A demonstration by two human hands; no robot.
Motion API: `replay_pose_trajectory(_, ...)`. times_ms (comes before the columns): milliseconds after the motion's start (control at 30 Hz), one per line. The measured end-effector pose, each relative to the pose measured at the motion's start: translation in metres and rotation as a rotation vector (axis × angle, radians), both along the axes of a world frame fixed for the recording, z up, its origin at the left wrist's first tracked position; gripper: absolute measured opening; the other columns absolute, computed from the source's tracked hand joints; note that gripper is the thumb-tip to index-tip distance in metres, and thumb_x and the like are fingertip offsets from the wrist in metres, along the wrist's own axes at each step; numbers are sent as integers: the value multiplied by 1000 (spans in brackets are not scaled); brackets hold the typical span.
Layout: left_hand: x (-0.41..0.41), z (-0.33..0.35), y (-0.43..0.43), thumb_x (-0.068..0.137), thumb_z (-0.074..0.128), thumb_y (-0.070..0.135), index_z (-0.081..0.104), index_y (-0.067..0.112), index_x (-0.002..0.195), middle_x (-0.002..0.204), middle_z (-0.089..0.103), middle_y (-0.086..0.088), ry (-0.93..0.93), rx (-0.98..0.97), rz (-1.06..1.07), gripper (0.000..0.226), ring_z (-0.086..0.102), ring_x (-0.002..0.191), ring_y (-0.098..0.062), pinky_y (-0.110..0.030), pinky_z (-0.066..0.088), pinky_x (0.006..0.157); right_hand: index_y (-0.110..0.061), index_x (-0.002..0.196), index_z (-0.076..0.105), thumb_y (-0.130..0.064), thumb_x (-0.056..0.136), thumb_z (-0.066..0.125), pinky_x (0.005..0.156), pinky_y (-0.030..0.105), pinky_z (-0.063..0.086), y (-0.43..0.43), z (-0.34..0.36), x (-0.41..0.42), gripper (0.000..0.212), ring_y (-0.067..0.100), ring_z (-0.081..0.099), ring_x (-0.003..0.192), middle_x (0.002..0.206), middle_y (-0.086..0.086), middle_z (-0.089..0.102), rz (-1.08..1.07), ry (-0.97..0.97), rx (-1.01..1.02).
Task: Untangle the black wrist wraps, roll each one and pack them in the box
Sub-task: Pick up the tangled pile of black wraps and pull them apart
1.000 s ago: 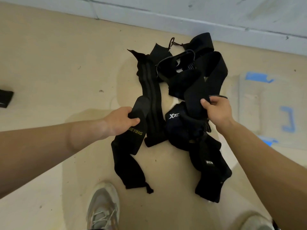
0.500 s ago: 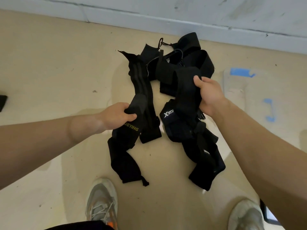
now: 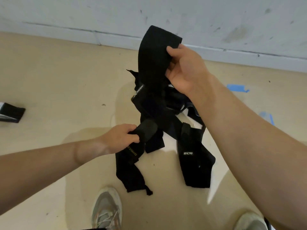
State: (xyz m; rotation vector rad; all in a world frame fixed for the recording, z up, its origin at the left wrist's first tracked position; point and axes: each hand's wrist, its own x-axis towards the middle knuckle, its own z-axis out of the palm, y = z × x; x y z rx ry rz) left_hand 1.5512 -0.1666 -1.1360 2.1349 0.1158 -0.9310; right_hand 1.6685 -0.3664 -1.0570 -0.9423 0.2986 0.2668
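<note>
A tangle of black wrist wraps [image 3: 154, 112] hangs between my hands above the beige floor. My right hand [image 3: 184, 68] pinches one wide black wrap [image 3: 152, 60] near its upper end and holds it lifted, the end curling over above my fingers. My left hand [image 3: 121, 138] grips a second wrap with yellow lettering [image 3: 132, 150], whose tail trails down to the floor. A third strap with white lettering [image 3: 194, 161] hangs below my right forearm. The box is hardly visible behind my right arm; only blue marks [image 3: 237, 87] show there.
A pale wall [image 3: 149, 17] with a skirting line runs across the top. A separate black item [image 3: 10, 112] lies on the floor at the far left. My two shoes [image 3: 106, 211] stand at the bottom edge.
My right hand has risen up and away, pulling one wide wrap out of the bundle. My left hand keeps its grip lower down. The tangle has drawn tighter between them.
</note>
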Motion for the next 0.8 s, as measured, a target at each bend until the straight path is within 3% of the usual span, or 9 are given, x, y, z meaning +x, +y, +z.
replay_pose_trajectory(133, 10, 16, -5, 85, 62, 20, 59, 5, 82, 81, 58, -1, -179, -166, 331, 16, 57, 81, -19, -32, 43, 74, -8, 126, 63, -1, 102, 48, 76, 32, 60, -6, -10, -14, 30, 26, 68, 106, 121, 13, 70, 15, 18, -14)
replay_pose_trajectory(233, 27, 45, -11, 92, 62, 14, 65, 5, 94, 118, 50, 3, -448, -148, 308, 10, 55, 98, -3, -13, 41, 83, -10, 130, 64, -3, 103, 48, 79, 33, 59, -19, -13, -24, 32, 28, 67, 114, 127, 12, 70, 16, 28, -54)
replay_pose_trajectory(300, 38, 70, -16, 84, 63, 22, 71, 4, 99, 134, 45, 12, -499, -187, 214, 25, 53, 110, 5, -9, 39, 89, -9, 129, 65, -5, 103, 49, 81, 33, 60, -25, -9, -32, 31, 27, 67, 113, 127, 12, 70, 44, 46, -91)
replay_pose_trajectory(333, 42, 83, -20, 82, 64, 25, 74, 7, 100, 133, 51, 17, -453, -221, 166, 27, 56, 110, 5, -14, 41, 92, -7, 129, 65, -6, 103, 50, 81, 32, 60, -26, -5, -37, 30, 26, 68, 109, 125, 12, 71, 66, 42, -105)
replay_pose_trajectory(433, 44, 114, -40, 97, 66, 15, 75, 20, 96, 96, 76, 13, -353, -302, 93, 10, 71, 93, -4, -28, 49, 89, 1, 128, 64, -11, 105, 51, 85, 34, 61, -32, 17, -47, 29, 26, 69, 103, 114, 14, 71, 75, 0, -116)
replay_pose_trajectory(500, 43, 128, -52, 100, 64, 12, 76, 17, 101, 93, 79, 5, -341, -376, 193, 13, 74, 96, -13, -32, 55, 90, -2, 128, 65, -26, 107, 48, 95, 38, 58, -41, 34, -60, 36, 26, 70, 108, 116, 11, 73, 76, -8, -111)
replay_pose_trajectory(600, 37, 146, -60, 102, 60, 11, 74, 10, 110, 97, 79, 0, -220, -510, 357, 17, 74, 97, -20, -34, 57, 86, -15, 124, 69, -46, 107, 36, 99, 38, 52, -53, 37, -93, 48, 20, 70, 111, 116, 2, 75, 126, -24, -318)
replay_pose_trajectory(700, 30, 159, -65, 103, 58, 12, 74, 8, 116, 100, 79, -2, -149, -595, 443, 20, 73, 97, -22, -40, 58, 88, -20, 116, 66, -39, 107, 42, 85, 25, 48, -53, 28, -129, 32, 12, 67, 102, 107, -3, 71, 122, -50, -559)
replay_pose_trajectory(800, 19, 164, -72, 103, 58, 11, 74, 8, 111, 96, 79, -2, -150, -603, 517, 18, 72, 94, -23, -38, 57, 83, -24, 128, 53, -26, 106, 46, 89, 25, 43, -56, 10, -144, 24, 9, 58, 110, 115, -10, 60, 185, -104, -779)
